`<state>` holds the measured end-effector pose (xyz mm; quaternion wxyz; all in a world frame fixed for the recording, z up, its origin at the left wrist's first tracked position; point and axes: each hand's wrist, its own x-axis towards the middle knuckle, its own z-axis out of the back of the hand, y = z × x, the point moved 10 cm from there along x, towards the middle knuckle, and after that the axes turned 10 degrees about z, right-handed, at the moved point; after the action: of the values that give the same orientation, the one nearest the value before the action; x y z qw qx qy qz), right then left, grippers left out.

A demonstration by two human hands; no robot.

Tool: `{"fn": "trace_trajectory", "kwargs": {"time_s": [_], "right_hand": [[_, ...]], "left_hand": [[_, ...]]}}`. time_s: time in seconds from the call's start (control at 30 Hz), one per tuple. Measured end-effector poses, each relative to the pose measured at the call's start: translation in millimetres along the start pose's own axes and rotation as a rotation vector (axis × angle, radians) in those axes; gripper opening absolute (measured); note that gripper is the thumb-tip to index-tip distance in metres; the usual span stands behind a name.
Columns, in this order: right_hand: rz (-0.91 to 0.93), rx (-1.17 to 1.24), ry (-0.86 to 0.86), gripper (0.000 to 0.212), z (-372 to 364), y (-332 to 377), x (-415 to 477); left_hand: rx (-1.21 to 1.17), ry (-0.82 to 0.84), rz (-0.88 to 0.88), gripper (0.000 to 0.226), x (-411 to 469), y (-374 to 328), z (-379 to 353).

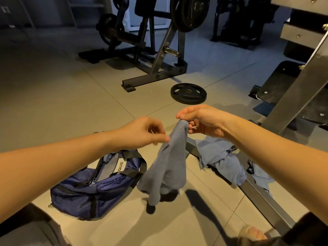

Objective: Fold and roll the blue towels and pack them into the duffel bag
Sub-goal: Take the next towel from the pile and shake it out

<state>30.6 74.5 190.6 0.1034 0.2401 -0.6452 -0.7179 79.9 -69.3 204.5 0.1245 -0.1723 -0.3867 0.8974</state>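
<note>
The right hand point(200, 121) pinched the blue towel point(166, 167) by its top corner, and the left hand point(143, 132) pinched an edge. Soft, light and limp, it hung above the floor point(53, 86) beside the duffel bag point(92, 189); corners looked the best holds.

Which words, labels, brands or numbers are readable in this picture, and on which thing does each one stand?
"QUE": on the white label of the blue duffel bag; the letters run sideways, and a black strap crosses the label's end, so the word may be longer.
Weight plate on the floor: any marking is too small and dark to read.
Towel: no text visible.
</note>
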Motion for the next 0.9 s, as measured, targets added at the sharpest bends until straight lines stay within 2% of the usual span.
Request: {"fn": "trace_trajectory", "kwargs": {"time_s": [0.07,0.1,0.23,0.33,0.47,0.63,0.73,0.8,0.87,0.9], "right_hand": [[0.013,0.019,0.089,0.013,-16,5,-2],[0.025,0.022,0.118,0.013,-23,7,-2],[0.074,-0.013,0.158,0.013,-34,19,3],[0.063,-0.072,0.185,0.011,-34,20,4],[0.024,-0.306,0.271,0.01,-31,9,2],[0.016,-0.451,0.259,0.013,-13,5,3],[0.097,-0.458,0.191,0.026,-3,16,7],[0.121,-0.425,0.192,0.035,-2,19,8],[0.109,-0.374,0.233,0.026,-6,17,7],[0.107,-0.368,0.245,0.02,-7,15,7]], "left_hand": [[-0.134,-0.108,0.066,0.037,9,6,16],[-0.191,-0.083,0.091,0.04,12,8,16],[-0.253,0.088,0.119,0.023,21,11,1],[-0.288,0.075,0.129,0.023,24,14,5],[-0.362,0.069,0.071,0.019,24,12,18],[-0.377,0.14,0.074,0.019,21,13,20],[-0.328,0.262,0.142,0.025,15,23,13],[-0.292,0.304,0.176,0.041,11,31,12],[-0.299,0.306,0.188,0.051,9,36,13],[-0.314,0.299,0.184,0.047,9,38,15]]}}
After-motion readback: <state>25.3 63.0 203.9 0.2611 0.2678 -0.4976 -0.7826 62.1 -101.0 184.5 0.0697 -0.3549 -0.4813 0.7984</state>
